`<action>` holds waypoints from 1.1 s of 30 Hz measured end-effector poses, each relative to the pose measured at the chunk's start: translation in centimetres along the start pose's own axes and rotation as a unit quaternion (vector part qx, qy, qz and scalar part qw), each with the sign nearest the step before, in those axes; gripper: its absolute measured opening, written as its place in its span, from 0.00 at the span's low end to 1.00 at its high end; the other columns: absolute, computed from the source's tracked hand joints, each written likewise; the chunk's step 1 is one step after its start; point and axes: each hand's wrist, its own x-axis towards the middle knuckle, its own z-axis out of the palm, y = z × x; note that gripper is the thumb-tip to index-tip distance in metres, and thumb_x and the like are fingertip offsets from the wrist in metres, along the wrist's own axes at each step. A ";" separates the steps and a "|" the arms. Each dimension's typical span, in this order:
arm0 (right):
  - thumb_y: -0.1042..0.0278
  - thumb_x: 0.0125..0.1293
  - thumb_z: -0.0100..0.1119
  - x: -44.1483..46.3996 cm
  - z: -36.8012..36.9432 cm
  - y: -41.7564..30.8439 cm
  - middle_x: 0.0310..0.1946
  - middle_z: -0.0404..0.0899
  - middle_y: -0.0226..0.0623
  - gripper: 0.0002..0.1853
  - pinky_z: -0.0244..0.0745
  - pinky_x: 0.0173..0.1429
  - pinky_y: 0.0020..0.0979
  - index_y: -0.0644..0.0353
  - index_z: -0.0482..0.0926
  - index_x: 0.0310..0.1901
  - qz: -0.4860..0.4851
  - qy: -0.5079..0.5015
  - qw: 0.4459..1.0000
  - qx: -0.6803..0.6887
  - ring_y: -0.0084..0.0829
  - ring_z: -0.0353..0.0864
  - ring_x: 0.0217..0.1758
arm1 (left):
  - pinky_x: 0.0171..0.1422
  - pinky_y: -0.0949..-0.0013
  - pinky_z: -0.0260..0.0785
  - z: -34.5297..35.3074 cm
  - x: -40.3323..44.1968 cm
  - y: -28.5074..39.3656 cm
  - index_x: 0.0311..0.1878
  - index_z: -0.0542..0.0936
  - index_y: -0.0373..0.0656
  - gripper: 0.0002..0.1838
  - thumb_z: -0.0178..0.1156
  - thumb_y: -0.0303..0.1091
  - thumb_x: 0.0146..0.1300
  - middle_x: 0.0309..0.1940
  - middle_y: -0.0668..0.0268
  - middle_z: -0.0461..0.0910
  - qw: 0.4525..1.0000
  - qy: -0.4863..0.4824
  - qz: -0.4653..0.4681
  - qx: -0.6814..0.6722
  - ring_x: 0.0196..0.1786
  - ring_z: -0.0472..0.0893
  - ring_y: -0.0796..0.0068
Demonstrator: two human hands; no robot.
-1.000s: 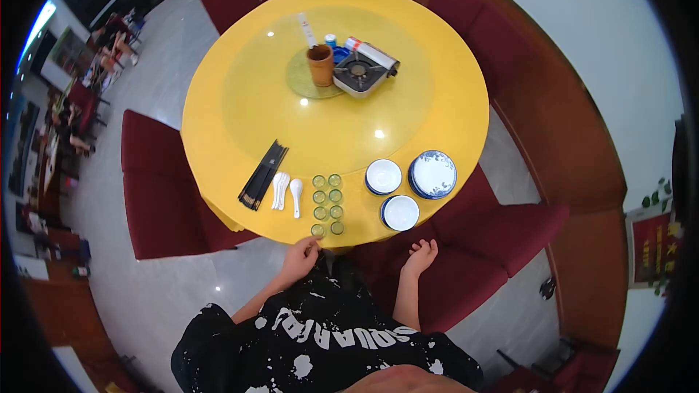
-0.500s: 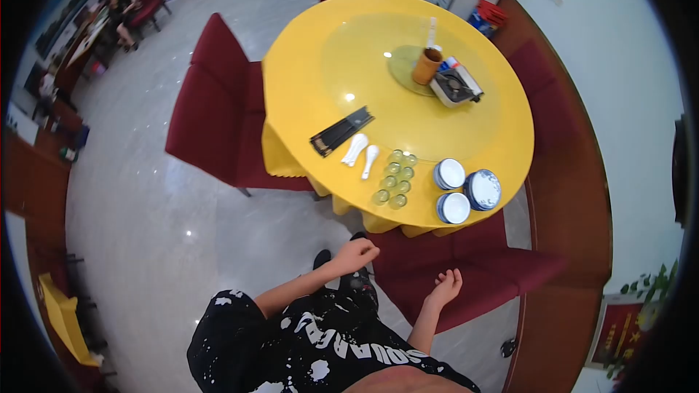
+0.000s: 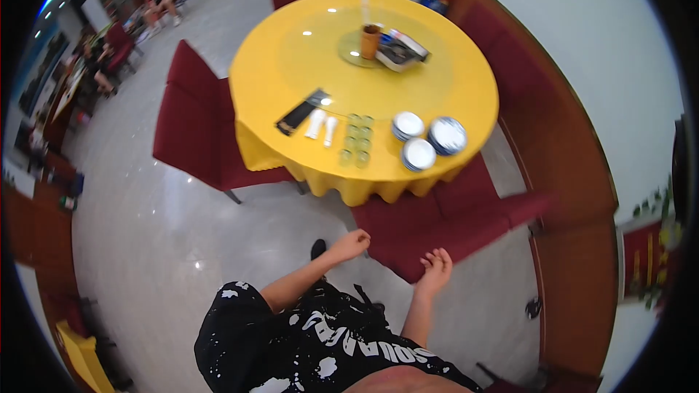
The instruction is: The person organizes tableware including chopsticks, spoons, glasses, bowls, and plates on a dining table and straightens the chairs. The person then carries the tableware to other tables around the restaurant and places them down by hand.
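Note:
My left hand hangs in front of my body with its fingers loosely curled, and nothing shows in it. My right hand is raised beside the burgundy chair, its fingers slightly spread and holding nothing visible. Beyond both hands stands a round table with a yellow cloth. Near its front edge are blue-and-white stacked dishes, rows of small greenish glasses, white spoons and a dark bundle of what look like chopsticks.
A brown cup-shaped holder and a portable stove stand at the table's far side. Another burgundy chair is at the left. A wood-panelled wall runs along the right. People sit in the far left background.
My view has shifted, so the table now appears further left and higher. My right hand has risen slightly. The tableware keeps its arrangement.

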 end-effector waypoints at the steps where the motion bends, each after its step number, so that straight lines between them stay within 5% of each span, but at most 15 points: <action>1: 0.77 0.72 0.50 -0.6 -2.1 -0.3 0.50 0.79 0.41 0.15 0.81 0.48 0.29 0.64 0.75 0.58 -0.028 -0.019 0.999 -0.026 0.29 0.83 0.48 | 0.54 0.60 0.76 1.7 -0.1 1.7 0.53 0.82 0.41 0.18 0.58 0.44 0.69 0.44 0.55 0.86 1.000 -0.003 0.012 0.004 0.47 0.85 0.59; 3: 0.78 0.69 0.51 -1.2 -5.5 -1.6 0.56 0.78 0.45 0.19 0.80 0.57 0.35 0.65 0.74 0.61 -0.115 -0.128 0.970 -0.170 0.36 0.82 0.57 | 0.55 0.58 0.76 5.7 0.1 5.1 0.53 0.82 0.40 0.19 0.58 0.44 0.69 0.44 0.53 0.85 0.998 0.026 0.056 0.006 0.48 0.84 0.54; 7: 0.74 0.65 0.57 -1.8 -9.2 -5.9 0.64 0.74 0.50 0.24 0.73 0.67 0.41 0.64 0.74 0.63 -0.275 -0.306 0.813 -0.412 0.49 0.77 0.65 | 0.56 0.56 0.75 14.7 0.0 9.3 0.51 0.83 0.41 0.18 0.58 0.44 0.68 0.44 0.52 0.85 0.983 0.126 0.124 0.044 0.49 0.84 0.52; 11: 0.68 0.67 0.57 1.3 -13.1 -6.7 0.62 0.76 0.51 0.20 0.71 0.67 0.44 0.64 0.76 0.60 -0.212 -0.333 0.845 -0.361 0.52 0.76 0.64 | 0.56 0.53 0.74 18.3 -1.6 14.8 0.51 0.84 0.43 0.17 0.58 0.44 0.67 0.43 0.54 0.85 0.943 0.232 0.118 0.205 0.49 0.84 0.52; 22: 0.71 0.66 0.59 21.8 -19.5 -10.7 0.55 0.80 0.48 0.18 0.76 0.59 0.42 0.63 0.78 0.57 -0.166 -0.238 0.882 -0.372 0.47 0.80 0.58 | 0.47 0.56 0.77 19.1 -1.1 17.3 0.40 0.85 0.41 0.08 0.57 0.28 0.64 0.37 0.56 0.86 0.936 0.319 0.127 0.079 0.41 0.84 0.52; 25: 0.71 0.66 0.60 26.4 -21.8 -12.4 0.53 0.79 0.48 0.19 0.76 0.57 0.40 0.64 0.78 0.58 -0.161 -0.230 0.885 -0.371 0.45 0.79 0.56 | 0.45 0.54 0.76 19.1 -0.7 17.6 0.40 0.85 0.41 0.08 0.56 0.29 0.64 0.35 0.55 0.85 0.927 0.329 0.081 0.159 0.39 0.84 0.51; 33: 0.67 0.67 0.61 45.1 -27.2 -15.4 0.60 0.71 0.52 0.28 0.73 0.60 0.42 0.69 0.69 0.66 -0.187 0.000 0.893 -0.409 0.44 0.73 0.60 | 0.43 0.48 0.72 24.2 4.0 19.7 0.38 0.85 0.43 0.13 0.55 0.41 0.66 0.31 0.55 0.85 0.858 0.389 -0.086 0.324 0.35 0.83 0.51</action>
